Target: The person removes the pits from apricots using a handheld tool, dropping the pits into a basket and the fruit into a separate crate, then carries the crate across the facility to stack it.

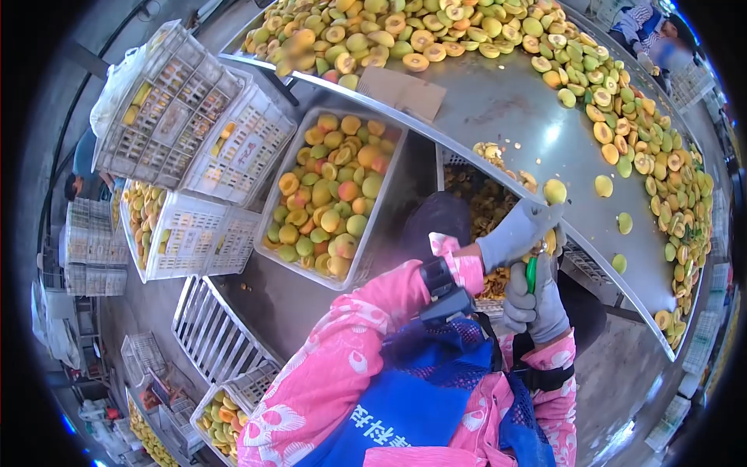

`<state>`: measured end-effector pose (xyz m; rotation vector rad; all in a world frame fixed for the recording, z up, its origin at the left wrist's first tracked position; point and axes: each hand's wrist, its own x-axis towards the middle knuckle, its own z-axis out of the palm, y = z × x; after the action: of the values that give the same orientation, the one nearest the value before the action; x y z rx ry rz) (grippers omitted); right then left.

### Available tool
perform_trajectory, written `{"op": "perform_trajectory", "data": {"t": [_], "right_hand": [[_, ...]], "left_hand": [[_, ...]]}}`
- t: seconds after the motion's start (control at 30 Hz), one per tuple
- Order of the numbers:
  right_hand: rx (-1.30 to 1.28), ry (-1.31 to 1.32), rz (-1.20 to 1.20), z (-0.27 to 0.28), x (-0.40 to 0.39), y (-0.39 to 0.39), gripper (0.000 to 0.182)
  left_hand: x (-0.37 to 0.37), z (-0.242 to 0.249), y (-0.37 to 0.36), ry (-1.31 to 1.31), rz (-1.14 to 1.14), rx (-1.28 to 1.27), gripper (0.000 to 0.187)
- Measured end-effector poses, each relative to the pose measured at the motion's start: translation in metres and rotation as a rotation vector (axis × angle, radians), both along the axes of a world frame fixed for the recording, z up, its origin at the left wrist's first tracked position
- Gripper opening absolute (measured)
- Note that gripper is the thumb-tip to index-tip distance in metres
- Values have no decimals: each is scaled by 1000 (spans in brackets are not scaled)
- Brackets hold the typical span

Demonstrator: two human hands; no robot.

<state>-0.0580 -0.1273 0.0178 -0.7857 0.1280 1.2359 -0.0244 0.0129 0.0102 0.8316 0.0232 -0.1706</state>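
Note:
Both of my hands wear grey gloves and meet just off the near edge of the metal table. My left hand (517, 232) is closed around a yellow peach piece (550, 242), mostly hidden by the fingers. Below it, my right hand (537, 302) grips a green-handled tool (531, 274). The tool's metal end is up against the fruit; its exact shape is hidden. A whole yellow-green peach (555, 191) is by my left fingertips at the table edge. Under my hands, a crate (580, 261) sits beside brownish scraps (490, 208).
Halved and whole peaches (615, 117) lie heaped along the far side of the metal table (513, 101). Cardboard (401, 92) rests at its edge. A white crate of peaches (327, 198) stands left of me, near stacked crates (183, 117). Another person (650, 35) is across the table.

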Motion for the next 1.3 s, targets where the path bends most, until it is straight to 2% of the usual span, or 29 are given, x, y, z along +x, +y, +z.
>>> {"op": "perform_trajectory", "data": {"t": [0.07,0.1,0.13,0.2,0.23,0.27,0.3,0.33,0.4,0.43,0.47,0.53,0.6,0.67,0.7,0.73,0.8,0.87,0.9,0.93,0.97,1.0,1.07,1.1,1.17,1.2,1.23,1.3], "right_hand": [[74,31,71,-7,4,0,56],[243,144,99,-12,3,1,56],[411,251,126,-14,1,2,56],[419,209,116,-17,1,8,56],[317,89,92,-20,2,12,57],[212,-33,67,-23,2,15,57],[141,-32,38,-24,1,18,53],[136,-42,31,-24,2,26,53],[-456,-1033,123,-26,-3,38,45],[-378,-1058,154,-34,2,36,35],[-390,-1072,145,-41,11,33,35],[-540,-779,-128,-71,24,19,30],[-826,-977,-7,-149,38,-25,33],[-1386,-1716,371,-158,40,-37,33],[-1328,-1553,195,-147,39,-30,31],[-1342,-1543,198,-146,37,-25,31],[-1256,-1585,124,-148,34,-19,35],[-1233,-1561,131,-159,28,-22,34],[-1212,-1498,213,-158,24,-20,33],[-1188,-1433,290,-157,20,-17,33],[-1179,-1457,322,-155,17,-17,32],[-1195,-1450,311,-155,16,-16,32],[-1176,-1399,240,-155,11,-17,31],[-1172,-1367,225,-152,11,-17,30],[-1180,-1360,231,-151,14,-17,29],[-1184,-1362,244,-150,14,-18,28],[-1123,-1418,154,-156,13,-19,27],[-1151,-1358,70,-150,11,-14,26]], "left_hand": [[-4,-3,1,-82,147,405,43],[-8,1,5,-249,226,591,43],[-9,0,6,-251,229,587,43],[-7,-2,8,-278,176,255,43],[-8,-7,8,-281,176,255,43],[-9,-15,7,-107,180,102,46],[-5,-22,8,58,179,-51,49],[0,-30,13,49,171,-56,49],[-4,-39,21,290,322,-390,41],[-8,-44,25,355,330,-265,41],[1,-66,30,392,396,-190,35],[-5,-68,62,258,599,-21,26],[-15,-85,110,-71,879,384,20],[-17,-124,165,81,1010,305,17],[-18,-130,199,221,1062,467,19],[-22,-173,244,198,1120,890,24],[-26,-160,289,382,1191,1218,30],[-17,-187,333,268,1269,1609,44],[-14,-222,356,263,1261,1602,44],[-11,-267,379,179,1188,1824,50],[-5,-292,391,86,1099,2041,56],[-4,-290,388,68,1091,2032,56],[-13,-274,373,551,616,1748,65],[-13,-265,375,620,543,1692,67],[-19,-252,383,570,426,2110,56],[-19,-247,391,640,282,2357,43],[-13,-244,389,688,127,2600,33],[-8,-187,353,303,682,2458,19]]}}
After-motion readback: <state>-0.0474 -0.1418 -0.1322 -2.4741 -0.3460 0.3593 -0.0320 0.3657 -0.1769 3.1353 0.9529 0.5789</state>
